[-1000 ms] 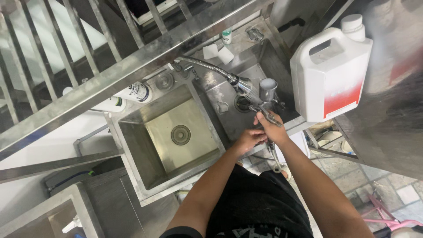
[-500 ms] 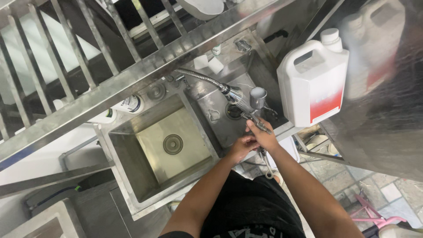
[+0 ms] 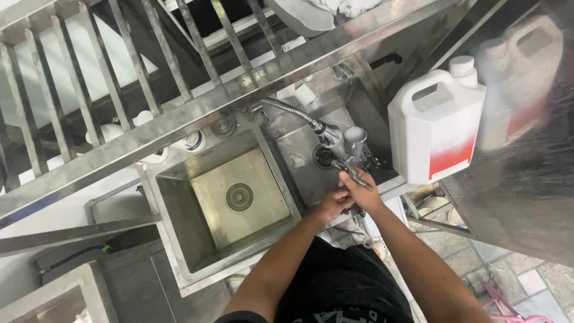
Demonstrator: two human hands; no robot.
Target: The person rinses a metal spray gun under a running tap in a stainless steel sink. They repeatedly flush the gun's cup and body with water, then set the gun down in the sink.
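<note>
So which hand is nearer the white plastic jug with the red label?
Right. The right hand sits just left of the white plastic jug; the left hand lies further away.

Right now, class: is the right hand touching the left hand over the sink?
Touching. The head view shows the right hand pressed against the left hand with no gap between them, under the sprayer above the sink.

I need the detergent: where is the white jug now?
In the head view, the white jug stands at upper right, beside the right sink basin, just beyond the hands.
</note>
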